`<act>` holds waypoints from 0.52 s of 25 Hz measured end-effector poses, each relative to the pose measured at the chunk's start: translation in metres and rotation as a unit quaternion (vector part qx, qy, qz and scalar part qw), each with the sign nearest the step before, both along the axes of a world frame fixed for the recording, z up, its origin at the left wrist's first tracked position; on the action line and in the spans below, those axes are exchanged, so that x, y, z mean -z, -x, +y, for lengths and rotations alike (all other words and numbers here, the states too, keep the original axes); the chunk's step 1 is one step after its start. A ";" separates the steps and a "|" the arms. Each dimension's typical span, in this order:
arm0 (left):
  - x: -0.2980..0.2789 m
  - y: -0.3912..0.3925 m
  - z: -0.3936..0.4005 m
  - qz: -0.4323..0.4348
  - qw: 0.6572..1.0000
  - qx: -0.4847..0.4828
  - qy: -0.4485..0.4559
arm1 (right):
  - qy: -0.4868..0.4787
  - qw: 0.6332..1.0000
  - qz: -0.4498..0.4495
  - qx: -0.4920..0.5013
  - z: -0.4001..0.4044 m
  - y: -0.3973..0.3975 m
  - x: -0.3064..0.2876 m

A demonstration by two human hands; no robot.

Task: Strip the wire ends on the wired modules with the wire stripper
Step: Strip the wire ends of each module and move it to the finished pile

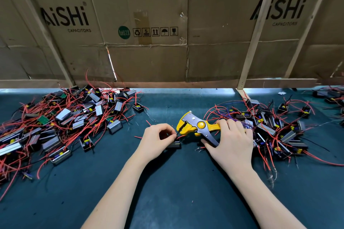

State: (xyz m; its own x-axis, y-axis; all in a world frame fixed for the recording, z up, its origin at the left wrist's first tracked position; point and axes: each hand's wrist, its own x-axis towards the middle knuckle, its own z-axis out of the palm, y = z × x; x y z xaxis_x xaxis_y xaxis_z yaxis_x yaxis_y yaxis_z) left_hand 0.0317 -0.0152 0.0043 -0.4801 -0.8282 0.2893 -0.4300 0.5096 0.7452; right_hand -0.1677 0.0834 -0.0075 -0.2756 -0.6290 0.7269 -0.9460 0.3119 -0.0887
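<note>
Now, on the dark mat [167, 182], left hand [156, 142] pinches a wire [178, 134]; right hand [230, 141] grips the stripper [197, 126]; cardboard wall [149, 57] at twelve o'clock.

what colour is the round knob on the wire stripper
Yellow, matching the handles; the round knob sits on the wire stripper held by the right hand. Head view.

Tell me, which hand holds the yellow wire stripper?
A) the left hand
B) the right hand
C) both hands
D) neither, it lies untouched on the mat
B: the right hand grips the handles of the stripper, while the left hand pinches a wire at the tool's head, above a module.
</note>
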 end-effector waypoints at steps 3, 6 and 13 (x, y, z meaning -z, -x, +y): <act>0.000 0.000 0.000 0.000 1.000 -0.005 -0.005 | 0.002 1.000 0.003 -0.002 0.000 0.000 -0.001; 0.000 0.000 0.000 0.002 1.000 -0.004 -0.009 | 0.007 1.000 0.003 -0.007 0.001 -0.001 -0.002; -0.001 -0.002 0.002 0.010 1.000 0.004 -0.016 | -0.012 1.000 -0.016 -0.002 0.002 -0.003 -0.006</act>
State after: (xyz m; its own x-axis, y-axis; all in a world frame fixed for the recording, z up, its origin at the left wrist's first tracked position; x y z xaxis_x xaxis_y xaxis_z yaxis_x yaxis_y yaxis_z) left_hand 0.0337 -0.0137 0.0049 -0.4812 -0.8331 0.2727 -0.4107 0.4891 0.7695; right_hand -0.1643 0.0859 -0.0014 -0.2956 -0.6469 0.7030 -0.9440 0.3105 -0.1113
